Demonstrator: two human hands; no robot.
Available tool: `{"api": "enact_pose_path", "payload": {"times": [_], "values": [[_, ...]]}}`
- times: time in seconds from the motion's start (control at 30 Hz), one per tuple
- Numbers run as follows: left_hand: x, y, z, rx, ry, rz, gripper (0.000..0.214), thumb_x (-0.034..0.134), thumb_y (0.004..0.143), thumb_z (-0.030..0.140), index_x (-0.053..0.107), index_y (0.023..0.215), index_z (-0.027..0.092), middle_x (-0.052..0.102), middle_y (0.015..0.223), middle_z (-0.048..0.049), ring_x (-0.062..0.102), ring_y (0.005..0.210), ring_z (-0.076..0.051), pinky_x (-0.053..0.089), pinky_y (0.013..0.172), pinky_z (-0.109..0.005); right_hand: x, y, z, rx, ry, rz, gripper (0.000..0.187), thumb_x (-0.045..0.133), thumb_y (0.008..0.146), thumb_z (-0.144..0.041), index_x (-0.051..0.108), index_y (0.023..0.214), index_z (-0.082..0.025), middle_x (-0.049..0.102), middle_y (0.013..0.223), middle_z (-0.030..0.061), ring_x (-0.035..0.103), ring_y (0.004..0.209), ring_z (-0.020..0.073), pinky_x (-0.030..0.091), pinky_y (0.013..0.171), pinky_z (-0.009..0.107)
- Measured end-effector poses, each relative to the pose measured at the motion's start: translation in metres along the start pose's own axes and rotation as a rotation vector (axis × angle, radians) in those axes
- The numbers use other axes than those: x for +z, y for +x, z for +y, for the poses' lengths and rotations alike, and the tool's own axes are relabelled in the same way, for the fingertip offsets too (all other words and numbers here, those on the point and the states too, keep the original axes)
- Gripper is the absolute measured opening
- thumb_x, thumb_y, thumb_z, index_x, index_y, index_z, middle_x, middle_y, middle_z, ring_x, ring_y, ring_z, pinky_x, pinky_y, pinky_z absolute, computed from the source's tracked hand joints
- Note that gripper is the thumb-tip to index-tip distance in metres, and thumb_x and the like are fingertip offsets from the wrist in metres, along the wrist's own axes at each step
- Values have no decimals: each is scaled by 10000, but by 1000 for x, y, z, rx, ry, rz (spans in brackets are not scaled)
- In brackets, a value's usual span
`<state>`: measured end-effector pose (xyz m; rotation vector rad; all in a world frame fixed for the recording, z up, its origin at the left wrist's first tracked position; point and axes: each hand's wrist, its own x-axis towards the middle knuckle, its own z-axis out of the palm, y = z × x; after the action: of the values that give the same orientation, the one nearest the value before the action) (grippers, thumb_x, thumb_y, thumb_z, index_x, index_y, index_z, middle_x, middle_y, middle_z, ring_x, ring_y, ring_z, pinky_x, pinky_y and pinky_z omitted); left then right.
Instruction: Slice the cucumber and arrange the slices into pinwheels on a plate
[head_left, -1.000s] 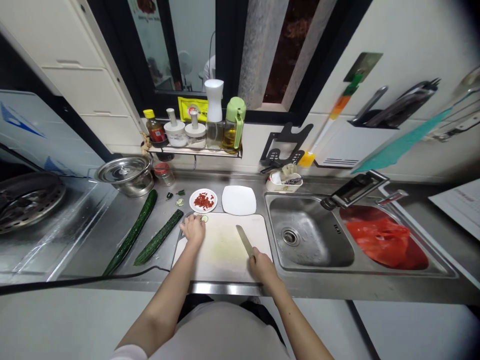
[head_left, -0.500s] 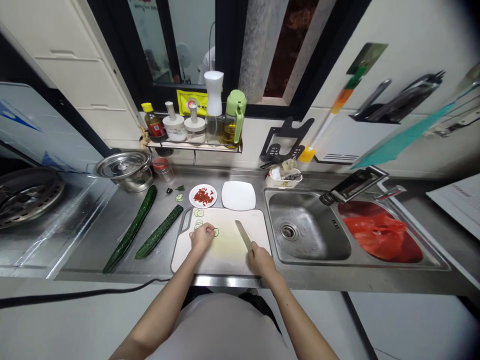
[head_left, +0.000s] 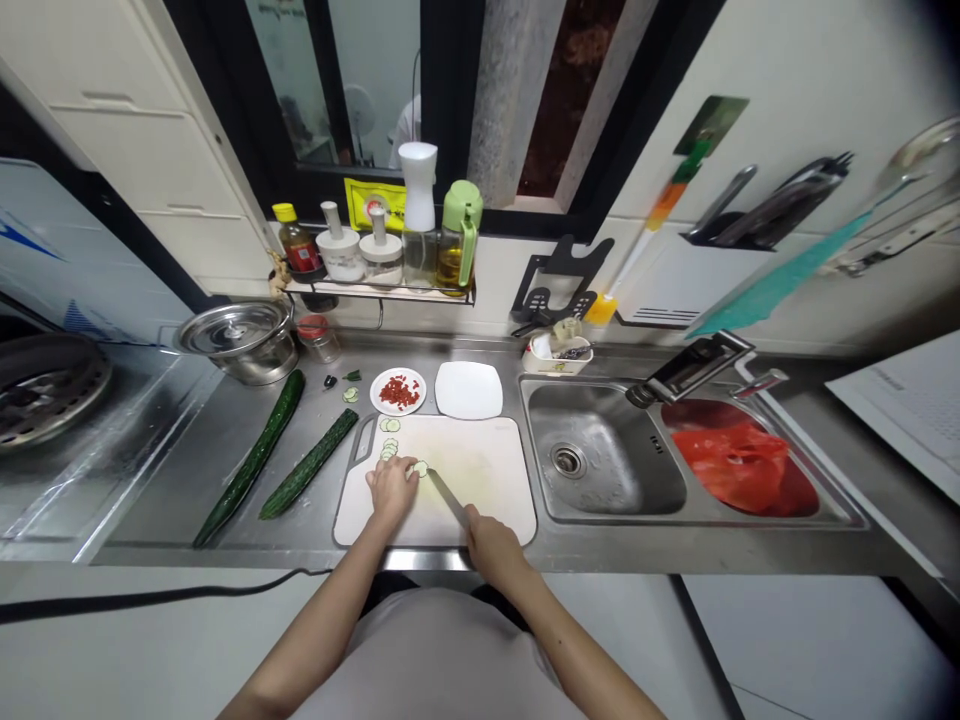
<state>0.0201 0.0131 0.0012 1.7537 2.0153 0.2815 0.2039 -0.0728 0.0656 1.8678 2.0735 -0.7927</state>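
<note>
My right hand [head_left: 496,548] is wrapped round the handle of a kitchen knife [head_left: 448,497], whose tip meets a pale cucumber slice [head_left: 422,468] on the white cutting board [head_left: 495,490]. At the slice's left side, my left hand [head_left: 391,488] has its bent fingers closed against the edge. More cucumber slices [head_left: 390,448] lie in small groups near the board's upper left. Two whole-looking cucumbers, a longer cucumber [head_left: 255,455] and a shorter cucumber [head_left: 309,465], rest on the steel counter to the left.
Behind the board stand a plate of chopped red pieces [head_left: 414,404] and a white square plate [head_left: 469,390]. To the right is a steel sink [head_left: 607,490] with a red plastic bag [head_left: 739,465]. A lidded pot [head_left: 262,360] sits back left, beneath a condiment shelf [head_left: 360,290].
The knife and my right hand have moved left, bringing the blade tip to the cucumber slice. My left hand has lowered slightly, with the slice now on the board. The view has shifted a little.
</note>
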Motion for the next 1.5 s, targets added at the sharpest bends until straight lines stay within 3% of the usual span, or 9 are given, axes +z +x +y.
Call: {"api": "enact_pose_path", "payload": {"times": [0.73,1.5], "values": [[2,-3,0,-6,2,28,250,527,840,311,682,1035,284,643,1089,-65,490,1075,-265,292,881,-408,15,9,-18,15,-68,-60,421,396,811,-6,427,1205,-151,671,986,146,647,937,256,418,695,297],[-2,-2,0,-7,-18,18,239,538,819,304,658,1022,264,658,1032,-62,503,1049,-263,300,882,-411,11,25,-27,-35,-48,-39,378,414,804,-19,432,1166,-128,669,971,154,652,933,254,451,713,308]]}}
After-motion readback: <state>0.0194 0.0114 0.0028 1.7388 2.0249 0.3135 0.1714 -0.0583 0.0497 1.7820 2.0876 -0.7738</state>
